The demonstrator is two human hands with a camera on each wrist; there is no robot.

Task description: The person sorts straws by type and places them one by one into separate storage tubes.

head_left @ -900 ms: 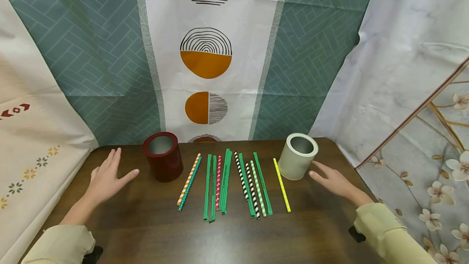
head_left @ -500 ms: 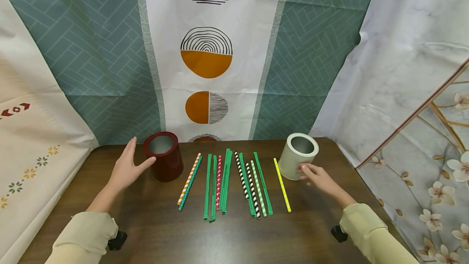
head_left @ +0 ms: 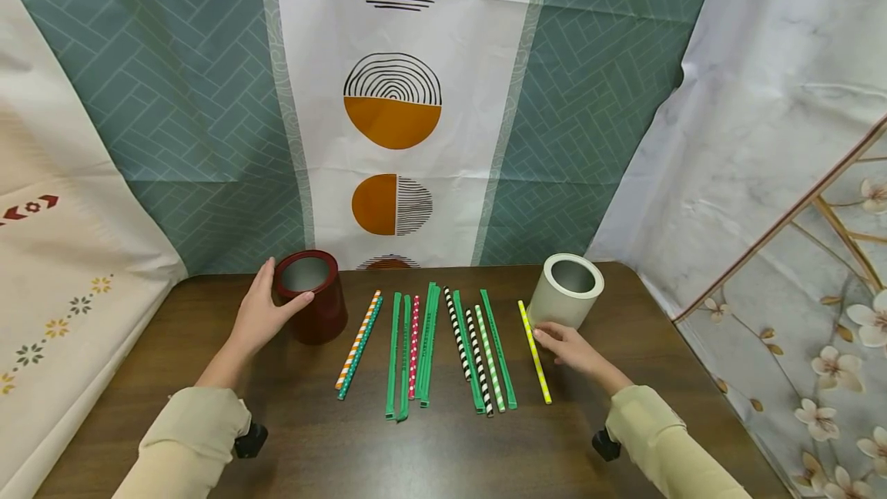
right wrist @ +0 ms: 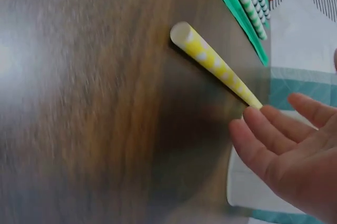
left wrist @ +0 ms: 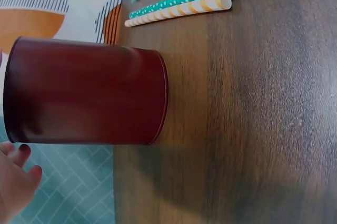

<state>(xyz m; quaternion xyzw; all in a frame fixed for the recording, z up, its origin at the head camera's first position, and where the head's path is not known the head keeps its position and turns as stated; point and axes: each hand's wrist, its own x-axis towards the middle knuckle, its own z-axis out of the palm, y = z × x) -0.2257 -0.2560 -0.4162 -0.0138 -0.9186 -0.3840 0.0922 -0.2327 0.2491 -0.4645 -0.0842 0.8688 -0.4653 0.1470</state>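
Observation:
A dark red canister stands upright at the left of the brown table. My left hand is beside it, thumb spread across its near side; the left wrist view shows fingertips near its top rim, and contact cannot be judged. At the right, a cream-white canister stands upright. In front of it, my right hand reaches over the table with loosely extended fingers. Its fingertips are at the upper part of a yellow paper straw with pale dots; whether they touch it is unclear.
Between the canisters lie an orange-striped straw, a teal dotted straw, a pink dotted straw, black-and-white straws, a light green striped straw and several green-wrapped straws. Patterned cloths hang behind the table.
My left hand has moved right, up to the red canister. My right hand has moved left, past the front of the white canister to the yellow straw.

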